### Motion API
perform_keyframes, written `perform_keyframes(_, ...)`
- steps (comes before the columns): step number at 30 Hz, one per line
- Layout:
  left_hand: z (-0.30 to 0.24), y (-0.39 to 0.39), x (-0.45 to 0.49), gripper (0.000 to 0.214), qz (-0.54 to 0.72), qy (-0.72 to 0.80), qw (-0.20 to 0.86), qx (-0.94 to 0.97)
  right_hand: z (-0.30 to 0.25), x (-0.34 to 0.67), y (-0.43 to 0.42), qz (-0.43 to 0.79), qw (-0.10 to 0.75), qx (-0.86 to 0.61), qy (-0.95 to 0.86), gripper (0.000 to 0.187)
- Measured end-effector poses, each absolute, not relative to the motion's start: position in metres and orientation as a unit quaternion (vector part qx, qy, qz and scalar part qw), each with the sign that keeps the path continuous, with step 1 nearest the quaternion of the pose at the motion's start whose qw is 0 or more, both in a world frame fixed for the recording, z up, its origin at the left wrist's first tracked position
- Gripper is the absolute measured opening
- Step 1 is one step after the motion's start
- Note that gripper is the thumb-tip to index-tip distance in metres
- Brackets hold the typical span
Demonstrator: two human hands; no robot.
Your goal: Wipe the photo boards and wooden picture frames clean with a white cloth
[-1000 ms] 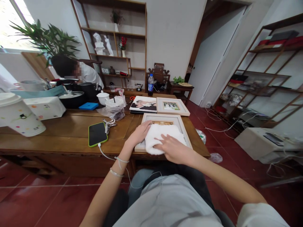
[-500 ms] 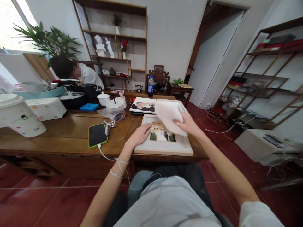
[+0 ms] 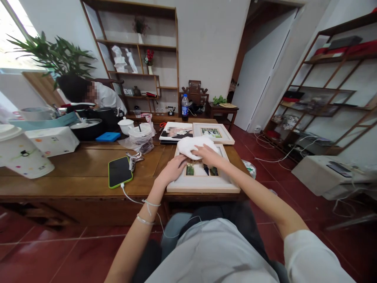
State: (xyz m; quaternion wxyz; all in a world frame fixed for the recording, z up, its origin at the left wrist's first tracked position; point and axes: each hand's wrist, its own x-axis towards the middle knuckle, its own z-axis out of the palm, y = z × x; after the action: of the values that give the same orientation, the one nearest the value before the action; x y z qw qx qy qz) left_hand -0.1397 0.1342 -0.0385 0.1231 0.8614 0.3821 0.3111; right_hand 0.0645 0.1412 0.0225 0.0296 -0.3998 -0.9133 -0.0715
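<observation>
A light wooden picture frame (image 3: 203, 188) lies flat at the table's front edge, with a small photo (image 3: 190, 169) inside a white border. My left hand (image 3: 173, 169) rests over the frame's left rail, fingers hooked inward and holding it. In my right hand (image 3: 207, 154) is a bunched white cloth (image 3: 188, 146), pressed down over the upper part of the frame. The cloth and fingers hide the top of the photo. Just behind lies a second framed photo (image 3: 212, 132), beside a white-bordered picture print (image 3: 173, 127).
To the left are a phone (image 3: 120, 172) on a charging cable, a plastic-bagged cup (image 3: 139, 131), a blue box (image 3: 108, 136) and a large paper cup (image 3: 25, 153). A bottle (image 3: 185, 107) stands behind the frames. Across the table a person (image 3: 107, 97) leans forward.
My right hand has moved left and down with the cloth, which was lifted and is now bunched on the frame. The second framed photo is uncovered. My left hand stays on the frame.
</observation>
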Motion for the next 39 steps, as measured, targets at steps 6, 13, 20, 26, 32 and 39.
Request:
perform_keyframes(6, -0.038, 0.131, -0.139, 0.04, 0.309, 0.401, 0.129, 0.853, 0.041, 0.112, 0.117, -0.083, -0.009, -0.445, -0.892, 0.052)
perform_keyframes(13, -0.037, 0.13, -0.139, 0.041, 0.304, 0.416, 0.136, 0.846, 0.056, 0.15, 0.106, -0.135, -0.012, -0.527, -0.839, 0.056)
perform_keyframes(20, -0.037, 0.129, -0.139, 0.04, 0.309, 0.408, 0.131, 0.849, 0.053, 0.145, 0.121, -0.269, 0.061, -0.579, -0.767, 0.053)
perform_keyframes(26, -0.038, 0.13, -0.139, 0.04, 0.304, 0.414, 0.128, 0.848, 0.026, 0.118, 0.127, -0.18, -0.007, -0.579, -0.795, 0.056)
perform_keyframes(32, -0.04, 0.132, -0.139, 0.039, 0.313, 0.412, 0.125, 0.847, 0.033, 0.109, 0.12, -0.165, -0.027, -0.572, -0.803, 0.057)
perform_keyframes(39, -0.04, 0.131, -0.138, 0.04, 0.309, 0.411, 0.124, 0.849, 0.044, 0.095, 0.06, -0.119, -0.042, -0.531, -0.838, 0.055)
